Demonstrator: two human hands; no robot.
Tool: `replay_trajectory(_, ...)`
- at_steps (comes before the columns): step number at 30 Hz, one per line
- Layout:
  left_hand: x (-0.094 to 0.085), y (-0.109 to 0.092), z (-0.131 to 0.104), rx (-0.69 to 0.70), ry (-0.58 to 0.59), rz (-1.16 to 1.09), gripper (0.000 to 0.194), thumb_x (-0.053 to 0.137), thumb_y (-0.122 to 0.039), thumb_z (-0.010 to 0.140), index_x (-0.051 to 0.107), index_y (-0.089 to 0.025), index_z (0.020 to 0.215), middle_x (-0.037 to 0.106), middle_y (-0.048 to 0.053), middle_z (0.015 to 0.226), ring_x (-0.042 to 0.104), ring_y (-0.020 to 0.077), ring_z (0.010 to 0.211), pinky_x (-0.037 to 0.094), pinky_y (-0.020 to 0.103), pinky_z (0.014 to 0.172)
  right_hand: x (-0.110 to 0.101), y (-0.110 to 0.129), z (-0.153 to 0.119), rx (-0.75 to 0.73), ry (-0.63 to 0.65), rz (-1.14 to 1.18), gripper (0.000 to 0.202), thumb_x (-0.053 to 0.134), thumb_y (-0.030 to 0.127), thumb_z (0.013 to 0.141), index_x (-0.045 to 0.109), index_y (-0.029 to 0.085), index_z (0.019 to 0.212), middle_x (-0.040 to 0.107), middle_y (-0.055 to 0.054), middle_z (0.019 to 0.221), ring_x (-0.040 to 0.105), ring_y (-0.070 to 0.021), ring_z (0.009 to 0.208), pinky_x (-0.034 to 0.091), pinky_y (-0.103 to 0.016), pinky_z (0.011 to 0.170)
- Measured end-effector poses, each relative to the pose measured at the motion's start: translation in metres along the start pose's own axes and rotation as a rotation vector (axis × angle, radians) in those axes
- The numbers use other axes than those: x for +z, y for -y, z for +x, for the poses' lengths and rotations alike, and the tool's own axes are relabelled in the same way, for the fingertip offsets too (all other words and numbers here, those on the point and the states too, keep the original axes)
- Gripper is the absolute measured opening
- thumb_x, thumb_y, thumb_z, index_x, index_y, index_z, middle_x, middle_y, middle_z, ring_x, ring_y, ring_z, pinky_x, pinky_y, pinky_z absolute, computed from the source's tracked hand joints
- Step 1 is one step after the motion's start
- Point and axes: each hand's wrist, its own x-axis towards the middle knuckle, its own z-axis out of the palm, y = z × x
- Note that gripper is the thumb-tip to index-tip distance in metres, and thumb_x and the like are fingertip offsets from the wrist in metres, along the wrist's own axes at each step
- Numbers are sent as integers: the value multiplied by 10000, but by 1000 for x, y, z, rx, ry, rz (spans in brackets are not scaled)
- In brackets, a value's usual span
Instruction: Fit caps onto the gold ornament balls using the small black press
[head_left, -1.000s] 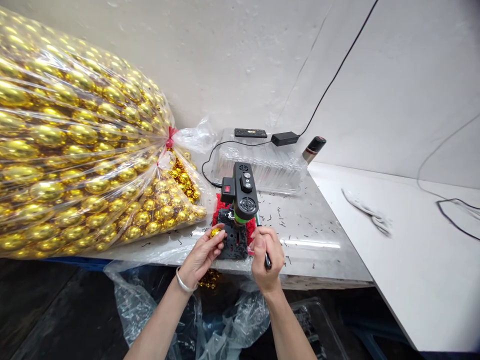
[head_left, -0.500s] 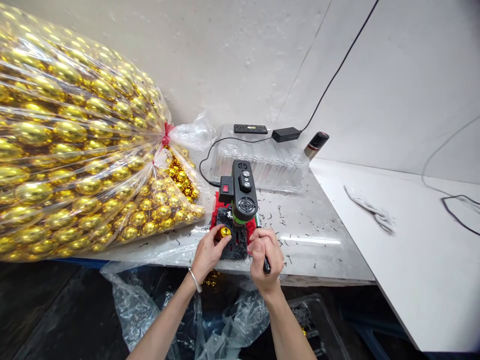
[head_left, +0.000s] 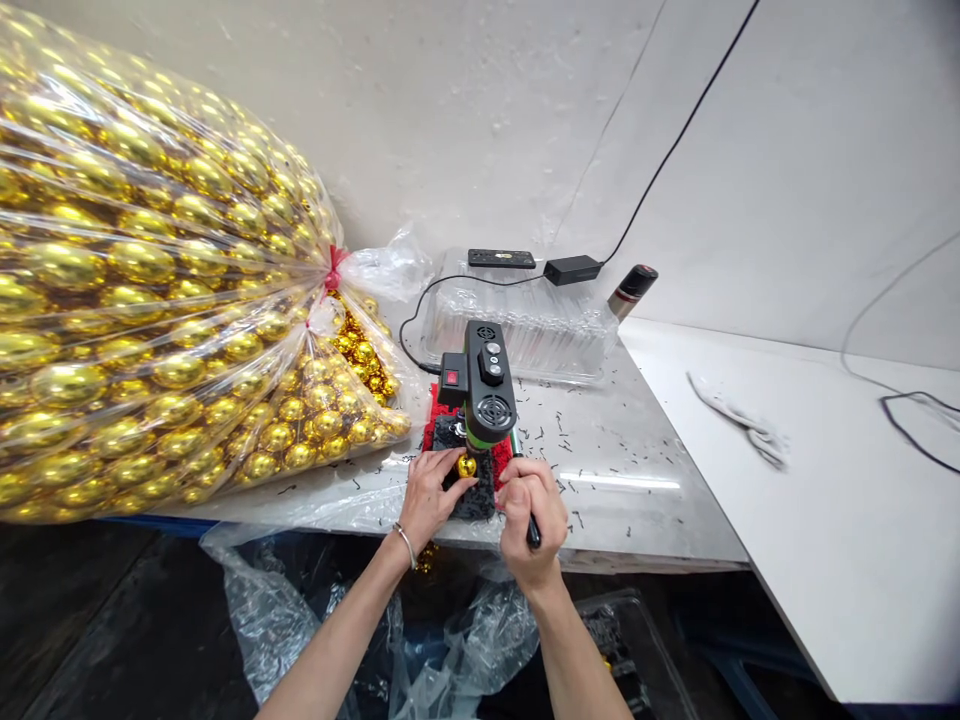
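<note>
left hand (head_left: pixel 430 494) holds one gold ball (head_left: pixel 466 467); right hand (head_left: pixel 541 508) one handle (head_left: pixel 533 532)

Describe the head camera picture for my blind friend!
A person's left hand holds a gold ball close to a black machine, while the right hand grips a black handle beside it. A big clear bag of gold balls lies at left.

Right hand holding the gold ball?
No, the left hand has the ball between thumb and fingers, while the right hand grips the black handle.
</note>
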Motion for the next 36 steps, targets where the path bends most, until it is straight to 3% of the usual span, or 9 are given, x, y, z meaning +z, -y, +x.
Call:
replay_trajectory(6,3,4,-1,21,7,11,354,623,-358,833,623,-198,1149,676,98,1100,576,249,1027,406,415,929,6,-18,-19,-57,15,0,207,373,106,882,480,193,729,514,-26,740,533,-138,708,461,-286,606)
replay_trajectory(13,2,3,-1,23,8,15,355,633,-354,828,626,-184,1141,678,100,1084,576,247,1011,400,406,921,21,-40,-40,-100,-79,0,230,319,173,920,455,202,737,503,-10,770,556,-143,743,477,-398,809)
replay_trajectory(18,1,3,-1,27,-16,5,343,635,-344,826,634,-180,1127,682,100,1071,586,247,1004,416,399,911,24,-44,-45,-118,-59,-2,226,313,165,919,448,202,742,489,-10,785,567,-141,759,480,-389,809)
replay_trajectory(22,5,6,0,58,-55,-11,326,639,-345,822,643,-189,1108,693,93,1049,600,242,975,438,406,891,21,-37,-39,-141,-29,-25,231,320,130,907,438,200,722,478,-11,774,543,-133,737,475,-343,741)
replay_trajectory(27,6,6,0,49,-130,-90,310,655,-341,810,655,-205,1088,702,82,1036,617,241,954,470,424,878,6,-2,-1,50,-68,49,264,357,97,903,423,198,668,484,-6,720,504,-122,708,408,-267,626)
replay_trajectory(31,-10,-1,-26,28,-171,-115,348,640,-349,822,624,-198,1136,689,88,1055,620,242,995,499,416,889,-7,20,26,201,15,61,281,387,140,921,431,195,649,488,-1,721,496,-113,692,388,-263,638)
replay_trajectory(36,-27,-2,-89,139,-50,-100,418,580,-357,864,533,-236,1262,661,80,1126,636,204,1019,542,335,876,-4,18,20,171,-8,52,275,390,148,922,461,195,660,491,0,700,493,-122,691,385,-270,645)
